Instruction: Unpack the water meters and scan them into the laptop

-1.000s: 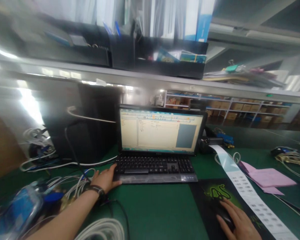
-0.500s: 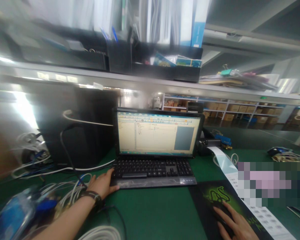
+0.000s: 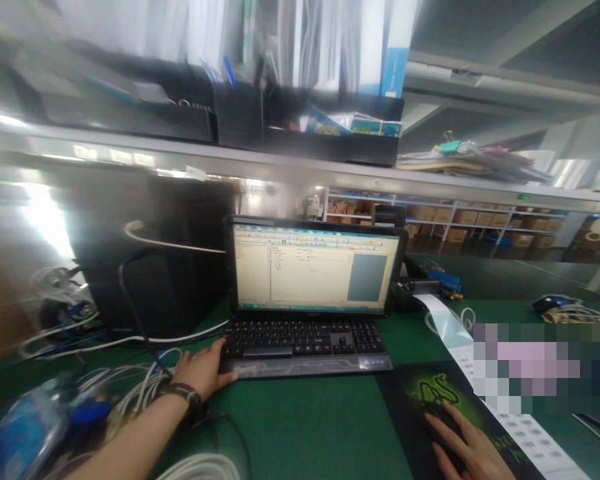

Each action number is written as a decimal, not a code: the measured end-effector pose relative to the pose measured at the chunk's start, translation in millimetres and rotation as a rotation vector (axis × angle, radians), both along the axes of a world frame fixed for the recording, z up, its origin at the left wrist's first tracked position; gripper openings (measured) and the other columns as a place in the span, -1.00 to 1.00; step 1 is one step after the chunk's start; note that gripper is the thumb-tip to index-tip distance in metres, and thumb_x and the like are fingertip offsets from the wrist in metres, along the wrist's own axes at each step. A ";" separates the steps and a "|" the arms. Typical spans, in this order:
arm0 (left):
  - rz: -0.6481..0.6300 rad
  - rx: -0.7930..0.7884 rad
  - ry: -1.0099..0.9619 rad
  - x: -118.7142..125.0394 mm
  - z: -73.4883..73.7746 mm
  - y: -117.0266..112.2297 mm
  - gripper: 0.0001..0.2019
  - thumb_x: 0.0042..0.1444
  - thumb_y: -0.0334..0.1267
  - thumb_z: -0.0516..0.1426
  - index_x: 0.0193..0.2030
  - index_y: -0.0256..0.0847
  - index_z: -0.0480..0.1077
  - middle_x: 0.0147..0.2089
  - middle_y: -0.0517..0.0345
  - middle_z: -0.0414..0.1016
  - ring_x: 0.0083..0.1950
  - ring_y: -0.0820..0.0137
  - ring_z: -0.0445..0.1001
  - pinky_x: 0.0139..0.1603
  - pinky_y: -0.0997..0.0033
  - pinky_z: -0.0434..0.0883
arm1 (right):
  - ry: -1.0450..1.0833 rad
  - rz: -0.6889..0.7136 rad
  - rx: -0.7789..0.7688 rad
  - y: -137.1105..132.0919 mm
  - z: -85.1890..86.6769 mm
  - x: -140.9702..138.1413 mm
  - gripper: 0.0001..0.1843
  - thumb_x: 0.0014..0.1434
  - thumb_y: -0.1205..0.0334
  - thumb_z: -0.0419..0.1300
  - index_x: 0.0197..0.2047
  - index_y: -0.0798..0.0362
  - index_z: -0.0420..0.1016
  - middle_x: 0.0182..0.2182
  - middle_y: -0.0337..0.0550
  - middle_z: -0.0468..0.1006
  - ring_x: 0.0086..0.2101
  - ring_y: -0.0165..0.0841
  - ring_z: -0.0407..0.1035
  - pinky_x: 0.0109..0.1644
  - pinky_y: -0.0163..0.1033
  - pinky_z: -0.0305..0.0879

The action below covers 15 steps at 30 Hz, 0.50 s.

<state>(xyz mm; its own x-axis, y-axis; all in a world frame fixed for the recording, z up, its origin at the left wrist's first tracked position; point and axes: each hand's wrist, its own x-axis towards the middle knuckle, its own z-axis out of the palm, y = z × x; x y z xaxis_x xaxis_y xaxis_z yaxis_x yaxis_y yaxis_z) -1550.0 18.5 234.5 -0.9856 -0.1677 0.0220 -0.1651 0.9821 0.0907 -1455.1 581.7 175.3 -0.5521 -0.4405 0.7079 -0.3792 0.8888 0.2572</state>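
My left hand (image 3: 204, 371) rests at the left end of a black keyboard (image 3: 305, 365), fingers on its edge and thumb apart along the front strip; it grips nothing. A dark computer mouse (image 3: 448, 432) lies under my right hand (image 3: 475, 448), whose fingers are curved over it. Beneath the mouse is a black mouse pad (image 3: 397, 407) with a green snake logo. Behind the keyboard stands a lit monitor (image 3: 310, 273) showing a software window with panels. My right palm and wrist are partly cut off by the frame's lower edge.
Coiled white cables (image 3: 200, 467) and blue bagged items (image 3: 25, 427) lie at left. A black computer tower (image 3: 180, 267) stands behind them. A printed label strip (image 3: 520, 427) runs down from a small black device (image 3: 417, 293). Overhead, a shelf (image 3: 290, 163) holds files.
Both hands keep almost the same places on the keyboard and mouse. A small part of the text in the monitor's middle panel looks different. The view has shifted very slightly.
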 end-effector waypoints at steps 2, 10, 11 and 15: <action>0.004 0.001 -0.003 0.9 0.2 -0.3 -0.22 0.01 -0.01 0.12 0.31 -0.33 -0.04 0.16 -0.23 0.31 0.19 0.06 0.25 0.26 -0.15 -0.04 | 0.005 0.007 0.011 -0.5 1.5 0.0 -0.60 0.15 0.02 0.13 0.01 -0.03 0.49 0.03 0.06 0.40 -0.13 -0.22 0.46 -0.15 -0.19 0.50; 0.001 0.011 -0.005 1.2 -0.7 -0.6 -0.21 0.03 -0.02 0.12 0.32 -0.33 -0.08 0.18 -0.22 0.29 0.20 0.07 0.24 0.27 -0.16 -0.06 | 0.008 -0.012 0.024 0.9 -4.7 -3.4 -0.57 0.17 0.01 0.10 0.05 -0.03 0.46 0.07 0.08 0.37 -0.11 -0.20 0.45 -0.15 -0.17 0.50; 0.003 0.009 -0.006 1.3 -0.6 -0.6 -0.21 0.03 -0.02 0.12 0.32 -0.33 -0.08 0.18 -0.22 0.29 0.20 0.07 0.24 0.27 -0.16 -0.06 | 0.009 -0.012 0.023 0.7 -5.0 -3.5 -0.58 0.17 0.01 0.10 0.05 -0.03 0.46 0.07 0.08 0.37 -0.12 -0.20 0.45 -0.15 -0.17 0.50; 0.004 -0.004 -0.002 0.7 0.9 0.4 -0.22 0.03 -0.02 0.12 0.32 -0.32 -0.08 0.17 -0.22 0.30 0.19 0.07 0.25 0.27 -0.15 -0.04 | 0.010 -0.012 0.014 -0.4 -3.7 -3.5 -0.58 0.18 0.00 0.10 0.05 -0.03 0.46 0.07 0.07 0.36 -0.11 -0.21 0.45 -0.15 -0.19 0.50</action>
